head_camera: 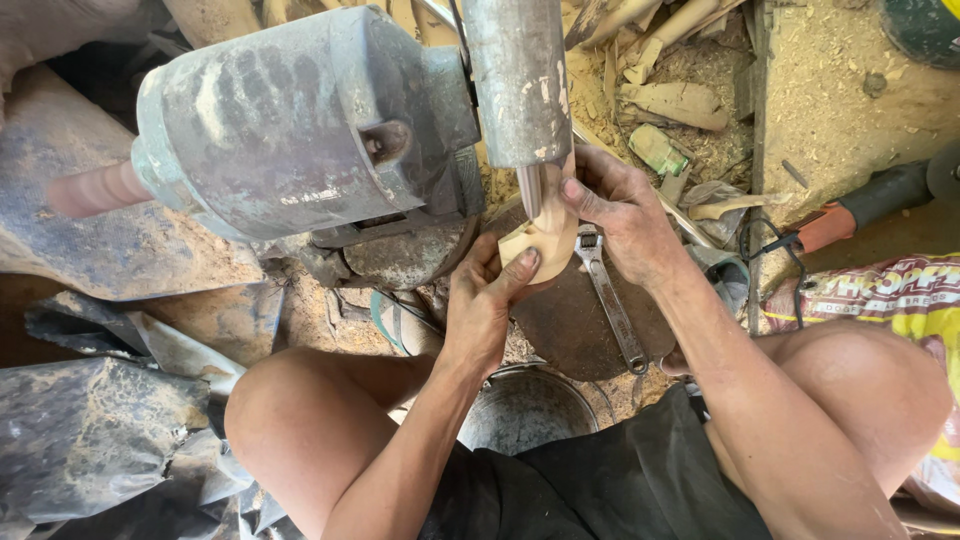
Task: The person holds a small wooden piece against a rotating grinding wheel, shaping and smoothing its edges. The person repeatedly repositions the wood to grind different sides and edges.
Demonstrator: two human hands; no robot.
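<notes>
Pressing a pale carved wooden piece (545, 235) up against the machine, the person squats over the work with both bare hands closed on it. The left hand (483, 300) grips it from below, thumb laid flat across its lower face and fingers wrapped behind. The right hand (625, 215) clasps it from the right side and above, fingers curled over its upper end. Neither hand has room to spare; both are shut tight around the wood.

The piece stands with its long axis roughly upright, tilted slightly, its top end touching a narrow reddish spindle tip (530, 190) that pokes down from the grey metal housing (515, 80). So the wood lies between the two hands and just beneath the tool, with the right hand nearer the contact point and the left hand carrying the lower end.

To the left sits the motor (290, 125), a dusty grey drum with a blurred pinkish shaft (95, 190) at its far end, blurred as if spinning, though I cannot tell for sure. Beneath the hands, an adjustable wrench (610, 305) lies on a dark round metal plate (570, 325), its handle pointing toward the person. A metal bucket (525, 410) stands between the knees. Sawdust and wood offcuts (680, 100) litter the ground beyond, and an orange-handled power tool (850, 210) lies well apart at the right.
</notes>
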